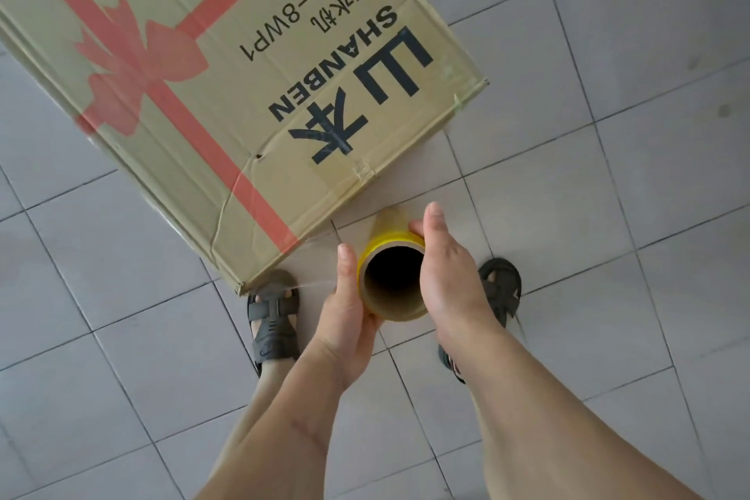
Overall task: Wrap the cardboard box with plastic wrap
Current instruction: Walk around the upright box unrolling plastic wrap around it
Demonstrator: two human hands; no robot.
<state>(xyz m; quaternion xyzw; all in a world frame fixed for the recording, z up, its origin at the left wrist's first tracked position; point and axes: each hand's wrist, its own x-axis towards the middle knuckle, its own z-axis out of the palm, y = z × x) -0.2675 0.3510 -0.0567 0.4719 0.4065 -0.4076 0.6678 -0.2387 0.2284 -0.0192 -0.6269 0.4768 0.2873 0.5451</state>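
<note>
A large brown cardboard box (227, 65) with a printed red ribbon and black lettering fills the upper left, its near corner by my left foot. Just in front of that corner I hold a roll of plastic wrap (395, 298) upright, its cardboard core open toward the camera and its yellowish film wound below. My left hand (347, 296) grips the roll's left side with the thumb up. My right hand (444, 272) grips its right side, fingers curled behind it. A thin clear sheet of film (312, 283) stretches from the roll leftward to the box's corner.
The floor is grey tile (608, 134) with dark grout lines. My two feet in dark sandals, the left sandal (274, 321) and the right sandal (501, 288), stand just below the box and either side of the roll.
</note>
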